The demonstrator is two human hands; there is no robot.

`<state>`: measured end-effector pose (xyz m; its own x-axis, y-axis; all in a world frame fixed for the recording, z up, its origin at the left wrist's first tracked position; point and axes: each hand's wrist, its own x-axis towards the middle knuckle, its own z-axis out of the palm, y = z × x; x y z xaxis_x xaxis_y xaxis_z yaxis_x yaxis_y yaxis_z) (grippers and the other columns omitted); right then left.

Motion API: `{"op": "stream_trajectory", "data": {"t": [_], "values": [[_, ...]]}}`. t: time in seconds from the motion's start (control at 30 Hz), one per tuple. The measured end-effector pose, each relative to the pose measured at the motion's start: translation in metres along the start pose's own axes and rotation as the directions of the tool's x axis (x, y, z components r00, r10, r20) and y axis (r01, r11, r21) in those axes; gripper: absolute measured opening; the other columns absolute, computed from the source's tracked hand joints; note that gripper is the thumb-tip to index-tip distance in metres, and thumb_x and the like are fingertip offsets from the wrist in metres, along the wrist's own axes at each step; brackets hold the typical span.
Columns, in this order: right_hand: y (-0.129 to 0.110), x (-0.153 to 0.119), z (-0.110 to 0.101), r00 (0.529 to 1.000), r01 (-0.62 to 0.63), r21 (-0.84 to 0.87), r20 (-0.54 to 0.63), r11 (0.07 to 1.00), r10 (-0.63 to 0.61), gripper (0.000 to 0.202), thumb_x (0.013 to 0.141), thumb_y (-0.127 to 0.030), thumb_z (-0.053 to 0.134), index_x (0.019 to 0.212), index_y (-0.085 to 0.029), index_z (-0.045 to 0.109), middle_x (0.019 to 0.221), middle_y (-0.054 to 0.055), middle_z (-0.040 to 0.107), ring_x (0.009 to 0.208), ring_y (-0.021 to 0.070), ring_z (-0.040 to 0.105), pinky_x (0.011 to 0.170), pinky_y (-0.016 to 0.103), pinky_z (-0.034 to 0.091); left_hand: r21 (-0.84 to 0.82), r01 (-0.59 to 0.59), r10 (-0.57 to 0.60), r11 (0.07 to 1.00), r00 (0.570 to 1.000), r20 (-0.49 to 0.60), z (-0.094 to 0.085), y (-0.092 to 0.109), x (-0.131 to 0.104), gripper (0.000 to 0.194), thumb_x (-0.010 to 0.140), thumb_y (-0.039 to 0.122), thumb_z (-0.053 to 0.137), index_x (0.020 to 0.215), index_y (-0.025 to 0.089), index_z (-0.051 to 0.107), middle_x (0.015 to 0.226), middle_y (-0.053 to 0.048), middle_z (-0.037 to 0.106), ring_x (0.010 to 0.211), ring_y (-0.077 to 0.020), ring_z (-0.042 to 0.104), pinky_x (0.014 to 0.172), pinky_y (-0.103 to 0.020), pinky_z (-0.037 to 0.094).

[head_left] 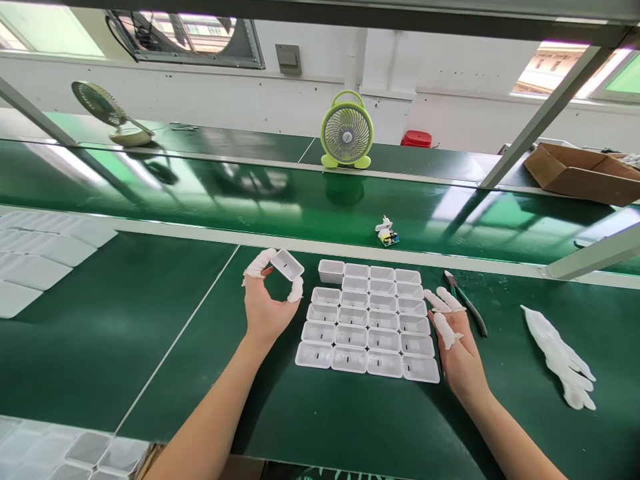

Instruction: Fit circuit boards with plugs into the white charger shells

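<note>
White finger cots cover several fingertips of both my hands. Pinched between the thumb and fingers of my left hand (270,300) is a small white plastic case (288,265), tilted, with its hollow side towards me and a dark slot in its floor. It is held above the table, left of a block of similar open white cases (367,320) laid out in rows. A gap shows in the block's left column, behind the back-left case (331,271)'s front wall. My right hand (456,340) rests at the block's right edge, fingers apart and holding nothing I can see.
Green-handled cutters (466,303) and a white glove (560,360) lie to the right. A small circuit board (387,235) sits on the ledge behind. More white cases stand at far left (50,250) and lower left (87,450). A green fan (347,133) stands at the back.
</note>
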<state>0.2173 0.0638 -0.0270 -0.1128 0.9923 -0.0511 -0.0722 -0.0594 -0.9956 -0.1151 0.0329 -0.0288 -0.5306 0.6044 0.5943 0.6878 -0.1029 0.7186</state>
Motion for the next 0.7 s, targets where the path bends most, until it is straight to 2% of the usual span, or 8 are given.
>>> {"op": "stream_trajectory", "data": {"t": [0.13, 0.27, 0.33, 0.53, 0.6, 0.7], "values": [[0.0017, 0.0005, -0.0010, 1.000, 0.013, -0.032, -0.002, 0.999, -0.013, 0.053, 0.099, -0.055, 0.060, 0.148, -0.043, 0.044, 0.163, -0.001, 0.045, 0.155, 0.0244, 0.036, 0.130, 0.050, 0.028, 0.065, 0.076, -0.078, 0.995, 0.996, 0.041, 0.0003, -0.0050, 0.0008, 0.066, 0.073, 0.036, 0.071, 0.134, 0.018, 0.055, 0.130, -0.016, 0.055, 0.127, -0.0331, 0.056, 0.101, -0.048, 0.054], [0.0010, 0.0010, -0.0014, 1.000, 0.006, -0.020, -0.006, 1.000, -0.006, 0.055, 0.097, -0.056, 0.062, 0.147, -0.041, 0.045, 0.162, 0.000, 0.047, 0.155, 0.0246, 0.036, 0.130, 0.051, 0.027, 0.166, 0.218, -0.244, 0.962, 0.956, 0.163, 0.0009, -0.0086, 0.0013, 0.060, 0.067, 0.036, 0.073, 0.124, 0.021, 0.065, 0.123, -0.013, 0.056, 0.104, -0.0282, 0.066, 0.092, -0.046, 0.059], [-0.0003, 0.0008, -0.0014, 1.000, -0.005, -0.012, -0.009, 1.000, 0.005, 0.058, 0.095, -0.058, 0.064, 0.147, -0.041, 0.044, 0.161, 0.000, 0.048, 0.154, 0.0256, 0.038, 0.130, 0.051, 0.028, 0.206, 0.256, -0.296, 0.944, 0.936, 0.189, 0.0009, -0.0082, 0.0011, 0.063, 0.067, 0.035, 0.073, 0.128, 0.021, 0.065, 0.124, -0.013, 0.055, 0.095, -0.0255, 0.067, 0.092, -0.046, 0.059], [-0.0023, -0.0006, -0.0011, 1.000, 0.013, 0.029, -0.009, 0.999, -0.012, 0.060, 0.093, -0.061, 0.065, 0.146, -0.038, 0.046, 0.159, 0.002, 0.051, 0.156, 0.0254, 0.034, 0.131, 0.053, 0.026, 0.300, 0.319, -0.392, 0.899, 0.890, 0.230, -0.0007, -0.0036, 0.0021, 0.075, 0.069, 0.043, 0.074, 0.139, 0.019, 0.059, 0.128, -0.017, 0.049, 0.106, -0.0303, 0.065, 0.096, -0.048, 0.056], [-0.0021, -0.0009, -0.0012, 1.000, 0.012, 0.029, -0.003, 1.000, -0.012, 0.058, 0.094, -0.060, 0.064, 0.145, -0.038, 0.047, 0.159, 0.001, 0.051, 0.156, 0.0249, 0.033, 0.131, 0.053, 0.025, 0.317, 0.325, -0.408, 0.891, 0.881, 0.242, -0.0018, -0.0025, 0.0035, 0.071, 0.069, 0.049, 0.075, 0.132, 0.018, 0.062, 0.123, -0.016, 0.050, 0.108, -0.0312, 0.063, 0.095, -0.048, 0.056], [-0.0024, -0.0009, -0.0014, 1.000, 0.006, 0.030, -0.002, 1.000, -0.006, 0.055, 0.096, -0.059, 0.063, 0.145, -0.038, 0.047, 0.159, 0.001, 0.051, 0.155, 0.0247, 0.035, 0.131, 0.052, 0.027, 0.334, 0.322, -0.413, 0.886, 0.876, 0.249, -0.0041, -0.0009, 0.0060, 0.053, 0.068, 0.056, 0.072, 0.107, 0.021, 0.066, 0.108, -0.012, 0.052, 0.105, -0.0317, 0.061, 0.091, -0.047, 0.055]]}}
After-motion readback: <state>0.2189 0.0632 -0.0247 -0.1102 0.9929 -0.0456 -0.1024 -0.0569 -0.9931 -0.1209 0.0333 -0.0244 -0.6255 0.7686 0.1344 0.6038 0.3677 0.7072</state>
